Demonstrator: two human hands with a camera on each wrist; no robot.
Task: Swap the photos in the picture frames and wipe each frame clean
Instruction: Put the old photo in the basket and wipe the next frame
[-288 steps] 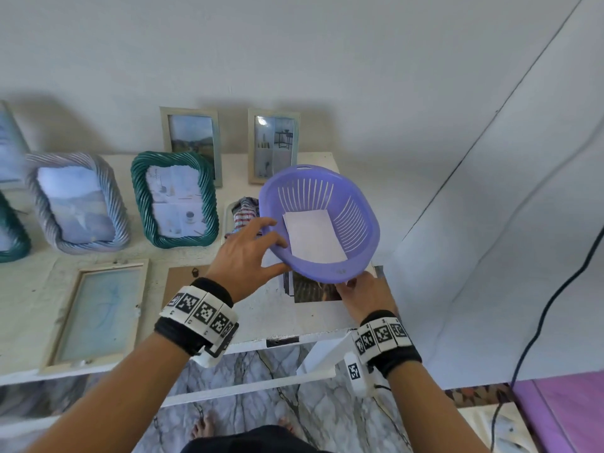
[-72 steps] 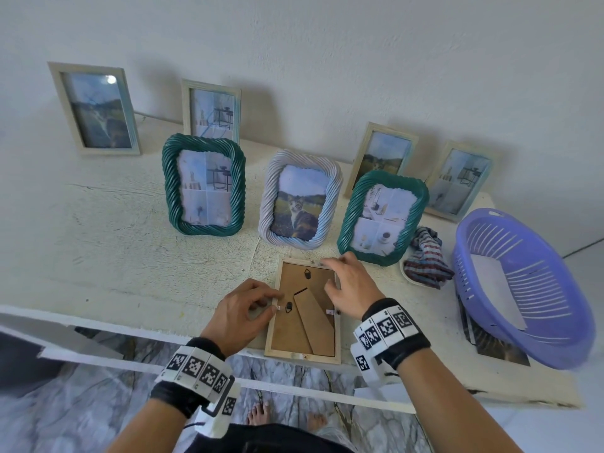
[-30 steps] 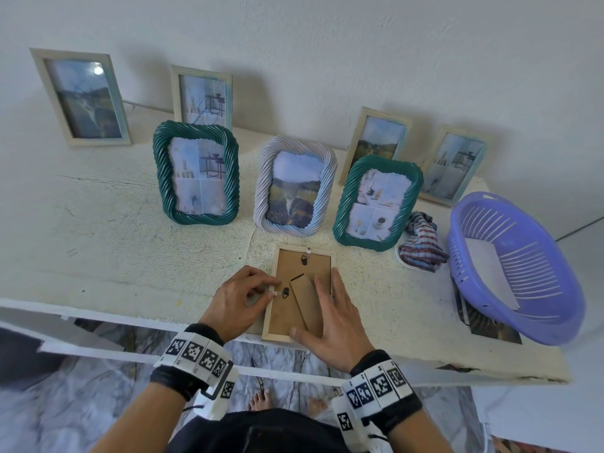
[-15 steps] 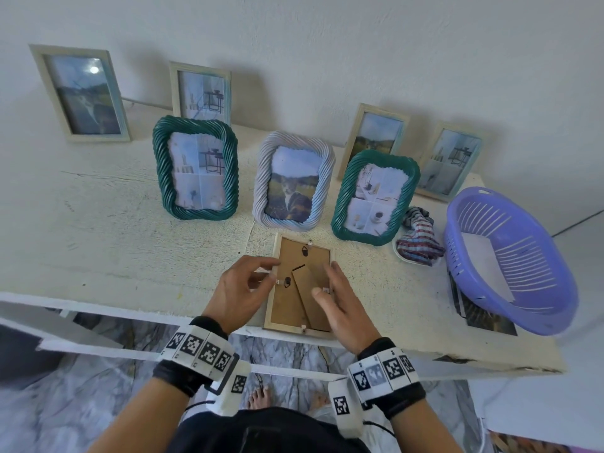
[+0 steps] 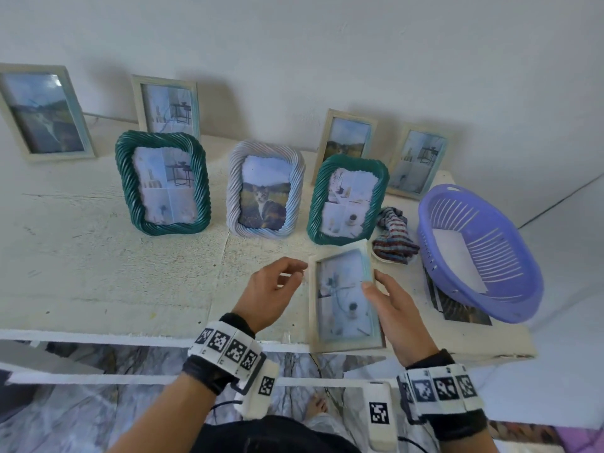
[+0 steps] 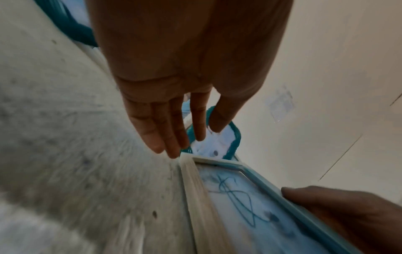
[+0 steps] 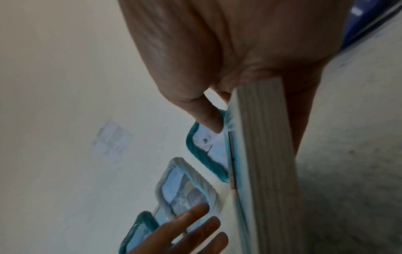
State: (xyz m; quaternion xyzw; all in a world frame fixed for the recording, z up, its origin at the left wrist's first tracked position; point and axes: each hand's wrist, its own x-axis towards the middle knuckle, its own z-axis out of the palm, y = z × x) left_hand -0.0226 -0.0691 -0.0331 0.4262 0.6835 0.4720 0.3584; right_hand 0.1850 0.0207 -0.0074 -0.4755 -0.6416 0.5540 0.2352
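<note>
Here, at the front edge of a rough white table (image 5: pixel 98 263), a person's right hand (image 5: pixel 397 308) grips a pale wooden picture frame (image 5: pixel 343 302) by its right side, thumb curled over the blue-tinted front and the other fingers behind it, so the frame tilts up on its left edge with its glass facing the camera. The left hand (image 5: pixel 271 292) hovers just beside the frame's left rail, fingers loosely extended and close together, holding nothing; whether a fingertip grazes the frame's top corner is hard to tell in the blurred wrist view. Behind stand two green rope-pattern frames (image 5: pixel 163 183) (image 5: pixel 346 201) flanking a lilac-white rope-pattern frame with a cat photo (image 5: pixel 264 191), and four pale frames lean on the wall. To the right, a striped cloth (image 5: pixel 394 237) lies beside a purple plastic basket (image 5: pixel 510 289) that rests on loose photo prints (image 5: pixel 457 312).
</note>
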